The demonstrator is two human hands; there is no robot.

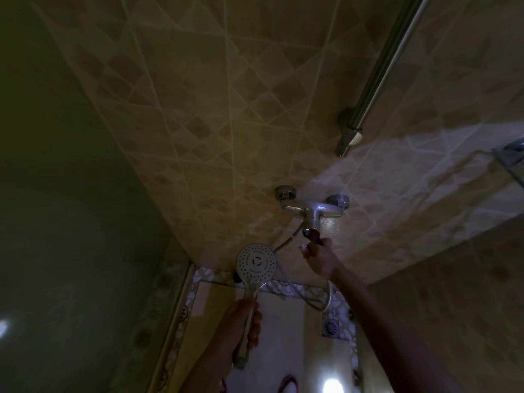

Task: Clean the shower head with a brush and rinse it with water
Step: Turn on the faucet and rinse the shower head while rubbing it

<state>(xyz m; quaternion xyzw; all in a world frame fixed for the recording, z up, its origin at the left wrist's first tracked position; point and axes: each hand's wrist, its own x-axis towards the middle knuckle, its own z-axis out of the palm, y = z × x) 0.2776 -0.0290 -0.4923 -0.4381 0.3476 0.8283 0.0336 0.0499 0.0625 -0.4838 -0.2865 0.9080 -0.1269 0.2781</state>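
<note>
A round white shower head points its nozzle face up towards me. My left hand grips its handle from below. A metal hose runs from it up to the chrome mixer tap on the tiled wall. My right hand reaches up under the tap, fingers curled round its lever. No water comes from the shower head. No brush is in view.
A chrome riser rail runs up the wall at the upper right. A floor drain sits in the tiled floor below. A glass shelf edge juts in at the right. A dark wall fills the left.
</note>
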